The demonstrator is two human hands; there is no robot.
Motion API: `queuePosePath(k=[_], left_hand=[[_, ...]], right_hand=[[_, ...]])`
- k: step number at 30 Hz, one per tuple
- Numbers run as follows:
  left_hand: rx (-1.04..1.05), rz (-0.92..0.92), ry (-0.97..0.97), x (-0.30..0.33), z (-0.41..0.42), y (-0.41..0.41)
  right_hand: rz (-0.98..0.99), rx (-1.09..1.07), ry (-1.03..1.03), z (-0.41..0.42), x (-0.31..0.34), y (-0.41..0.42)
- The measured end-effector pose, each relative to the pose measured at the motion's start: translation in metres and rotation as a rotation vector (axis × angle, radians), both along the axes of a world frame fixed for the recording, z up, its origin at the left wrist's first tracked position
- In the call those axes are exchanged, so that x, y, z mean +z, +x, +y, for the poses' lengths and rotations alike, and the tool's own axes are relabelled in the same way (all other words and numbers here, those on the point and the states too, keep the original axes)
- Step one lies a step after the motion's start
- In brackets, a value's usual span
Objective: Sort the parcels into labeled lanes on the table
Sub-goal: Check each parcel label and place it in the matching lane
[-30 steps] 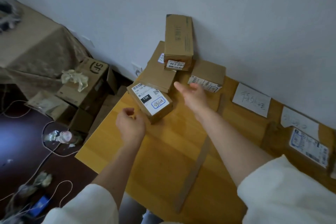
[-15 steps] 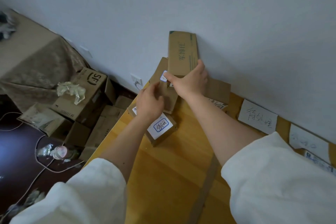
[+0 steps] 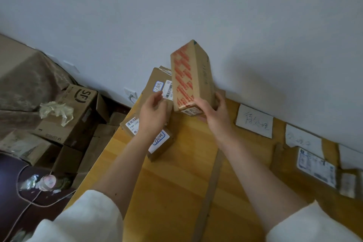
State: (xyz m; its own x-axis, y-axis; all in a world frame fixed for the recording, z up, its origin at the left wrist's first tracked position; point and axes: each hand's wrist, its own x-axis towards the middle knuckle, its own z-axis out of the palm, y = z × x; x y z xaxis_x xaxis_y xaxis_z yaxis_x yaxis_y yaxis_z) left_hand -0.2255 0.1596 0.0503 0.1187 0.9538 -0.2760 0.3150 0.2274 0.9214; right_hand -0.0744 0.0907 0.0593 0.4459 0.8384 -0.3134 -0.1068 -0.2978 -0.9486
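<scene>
My right hand (image 3: 213, 113) grips the lower end of a long cardboard parcel (image 3: 191, 76) with red print on one face, lifted and tilted above the pile at the table's far left corner. Beside that parcel's bottom left edge my left hand (image 3: 154, 113) hovers with loosely curled fingers and holds nothing. Under my left hand lies a small box (image 3: 160, 140) with a white label and blue handwriting. Behind it a flat carton (image 3: 157, 86) with a barcode label leans by the wall. Handwritten paper lane labels (image 3: 254, 122) (image 3: 303, 137) lie along the wall.
The wooden table (image 3: 176, 192) has a cardboard strip divider (image 3: 211, 192) running toward me. A labelled parcel (image 3: 316, 167) lies in a lane at the right. Left of the table, on the floor, stand cartons, one marked SF (image 3: 78, 108), with crumpled tape, cables and a draped cloth.
My right hand has lifted the long parcel off the pile and tipped it up, so its red-printed face shows. My left hand has shifted slightly toward it.
</scene>
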Motion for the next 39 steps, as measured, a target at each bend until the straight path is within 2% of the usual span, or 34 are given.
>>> queuePosePath(k=[3, 9, 16, 21, 24, 26, 29, 32, 35, 39], left_hand=[[-0.015, -0.173, -0.122, 0.008, -0.018, 0.01], [-0.229, -0.321, -0.372, 0.016, -0.055, 0.031], [-0.456, -0.327, -0.5, 0.039, -0.102, 0.058], [-0.597, -0.328, -0.507, 0.05, -0.128, 0.08], [-0.615, -0.326, -0.498, 0.05, -0.14, 0.092], [-0.573, -0.325, -0.496, 0.048, -0.149, 0.099], [-0.453, -0.307, -0.448, 0.048, -0.164, 0.11], [-0.405, -0.278, -0.346, 0.049, -0.179, 0.121], [-0.429, -0.199, -0.21, 0.051, -0.197, 0.131], [-0.55, -0.161, -0.123, 0.047, -0.211, 0.14]], right_hand=[[0.157, -0.014, 0.005, -0.034, 0.007, 0.008], [0.349, -0.115, 0.031, -0.094, 0.024, 0.021], [0.501, -0.274, 0.042, -0.154, 0.028, 0.042], [0.567, -0.265, 0.063, -0.188, 0.029, 0.056], [0.618, -0.245, 0.044, -0.207, 0.025, 0.066], [0.556, -0.205, -0.001, -0.219, 0.023, 0.073], [0.253, -0.2, -0.129, -0.232, 0.024, 0.083], [0.085, -0.259, -0.184, -0.238, 0.03, 0.094], [0.014, -0.226, -0.223, -0.239, 0.035, 0.103], [0.071, -0.231, -0.178, -0.242, 0.038, 0.115]])
